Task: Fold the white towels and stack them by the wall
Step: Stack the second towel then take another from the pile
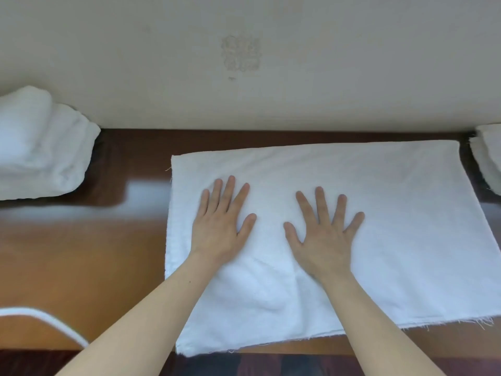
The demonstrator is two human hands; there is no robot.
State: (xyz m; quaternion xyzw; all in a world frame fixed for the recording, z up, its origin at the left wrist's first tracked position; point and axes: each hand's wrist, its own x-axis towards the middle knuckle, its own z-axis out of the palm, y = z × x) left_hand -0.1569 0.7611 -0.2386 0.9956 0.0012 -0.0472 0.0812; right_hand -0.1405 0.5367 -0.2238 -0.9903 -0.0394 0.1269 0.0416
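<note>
A white towel (393,218) lies spread flat on the brown wooden table (81,253), folded into a wide rectangle with a frayed front edge. My left hand (221,223) presses flat on its left half with fingers straight. My right hand (325,234) lies flat beside it, fingers spread, near the towel's middle. A stack of folded white towels (40,147) sits against the wall at the far left. Another white towel pile (488,156) shows at the right edge by the wall.
The cream wall (244,77) runs along the table's back edge. A white cord (54,324) curves over the table's front left corner. Bare wood shows between the left stack and the spread towel.
</note>
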